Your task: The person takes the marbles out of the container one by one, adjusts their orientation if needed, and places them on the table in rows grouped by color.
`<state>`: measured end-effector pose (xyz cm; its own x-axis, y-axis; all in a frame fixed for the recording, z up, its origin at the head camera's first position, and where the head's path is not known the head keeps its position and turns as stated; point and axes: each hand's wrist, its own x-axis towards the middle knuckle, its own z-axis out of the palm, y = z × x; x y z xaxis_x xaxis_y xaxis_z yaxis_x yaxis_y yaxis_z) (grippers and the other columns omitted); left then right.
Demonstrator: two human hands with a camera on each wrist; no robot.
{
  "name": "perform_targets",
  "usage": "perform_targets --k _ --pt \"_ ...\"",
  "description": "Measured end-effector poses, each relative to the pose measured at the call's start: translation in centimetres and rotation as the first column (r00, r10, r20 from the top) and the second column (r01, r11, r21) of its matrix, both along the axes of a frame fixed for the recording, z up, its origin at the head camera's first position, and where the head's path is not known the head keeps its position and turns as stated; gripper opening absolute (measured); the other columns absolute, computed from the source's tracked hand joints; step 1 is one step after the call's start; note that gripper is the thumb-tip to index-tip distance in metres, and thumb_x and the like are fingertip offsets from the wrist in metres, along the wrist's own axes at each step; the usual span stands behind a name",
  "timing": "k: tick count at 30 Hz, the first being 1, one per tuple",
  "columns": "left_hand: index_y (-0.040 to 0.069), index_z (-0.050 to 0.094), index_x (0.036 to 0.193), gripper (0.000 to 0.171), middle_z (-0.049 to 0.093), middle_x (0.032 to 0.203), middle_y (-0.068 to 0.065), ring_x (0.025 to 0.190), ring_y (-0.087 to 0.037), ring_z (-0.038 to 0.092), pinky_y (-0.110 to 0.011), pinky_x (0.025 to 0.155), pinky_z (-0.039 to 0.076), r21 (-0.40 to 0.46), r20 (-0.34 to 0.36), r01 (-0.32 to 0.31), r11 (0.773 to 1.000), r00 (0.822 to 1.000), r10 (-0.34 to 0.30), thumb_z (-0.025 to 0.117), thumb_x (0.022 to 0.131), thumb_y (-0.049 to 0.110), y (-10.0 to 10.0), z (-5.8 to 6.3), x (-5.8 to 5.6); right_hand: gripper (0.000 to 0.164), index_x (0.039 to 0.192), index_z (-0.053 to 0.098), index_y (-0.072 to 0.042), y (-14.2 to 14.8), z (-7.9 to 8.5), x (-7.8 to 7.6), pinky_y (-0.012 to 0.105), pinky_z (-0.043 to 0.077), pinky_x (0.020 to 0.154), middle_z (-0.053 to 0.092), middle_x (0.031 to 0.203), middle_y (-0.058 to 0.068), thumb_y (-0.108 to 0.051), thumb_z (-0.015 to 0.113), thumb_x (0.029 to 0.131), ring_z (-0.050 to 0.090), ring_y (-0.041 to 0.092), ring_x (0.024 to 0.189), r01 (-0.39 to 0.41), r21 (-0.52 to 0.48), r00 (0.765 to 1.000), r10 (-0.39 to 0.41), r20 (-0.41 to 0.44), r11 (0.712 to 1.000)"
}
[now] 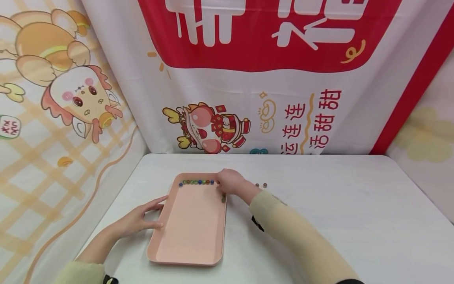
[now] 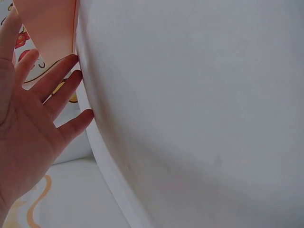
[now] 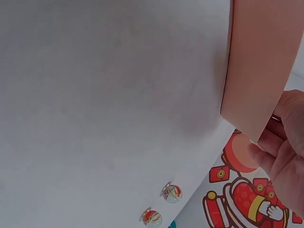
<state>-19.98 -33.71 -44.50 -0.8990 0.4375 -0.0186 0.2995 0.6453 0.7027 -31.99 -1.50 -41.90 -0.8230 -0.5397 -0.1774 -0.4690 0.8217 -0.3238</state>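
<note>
A pink rectangular tray (image 1: 191, 232) lies on the white table, with a row of glass marbles (image 1: 200, 182) along its far end. Near its far right corner are a few more marbles (image 1: 223, 199). My left hand (image 1: 136, 221) rests against the tray's left side, thumb and fingers spread; the left wrist view shows straight fingers (image 2: 59, 71) beside the rim. Over the far right corner, my right hand (image 1: 230, 181) reaches in with bent fingers. In the right wrist view the tray wall hides its fingertips, so I cannot tell whether they pinch a marble.
Two loose marbles (image 1: 261, 185) lie on the table (image 1: 319, 205) to the right of the tray, beyond the right wrist. A printed cloth (image 1: 248, 90) hangs behind the table's far edge. Another patterned cloth (image 1: 64, 118) stands along the left side.
</note>
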Motion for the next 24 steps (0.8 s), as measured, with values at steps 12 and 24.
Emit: perform_targets --k 12,24 --pt "0.012 0.038 0.15 0.082 0.059 0.131 -0.011 0.129 -0.033 0.044 -0.011 0.098 0.02 0.026 -0.003 0.015 1.0 1.0 -0.015 0.079 0.081 0.03 0.06 0.18 0.13 0.007 0.099 0.071 -0.011 0.26 0.28 -0.15 0.024 0.047 0.07 0.06 0.083 -0.001 -0.012 0.067 0.093 0.055 0.015 0.078 -0.018 -0.02 0.999 0.018 0.028 1.0" --pt "0.012 0.038 0.15 0.082 0.059 0.132 -0.011 0.129 -0.034 0.043 -0.012 0.099 0.02 0.026 -0.005 0.011 1.0 1.0 -0.011 0.079 0.081 0.03 0.12 0.1 0.33 0.008 0.093 0.07 -0.009 0.33 0.61 -0.14 0.024 0.047 0.068 0.058 0.079 0.001 -0.004 0.064 0.093 0.054 0.016 0.076 -0.029 -0.051 0.997 0.032 0.067 0.998"
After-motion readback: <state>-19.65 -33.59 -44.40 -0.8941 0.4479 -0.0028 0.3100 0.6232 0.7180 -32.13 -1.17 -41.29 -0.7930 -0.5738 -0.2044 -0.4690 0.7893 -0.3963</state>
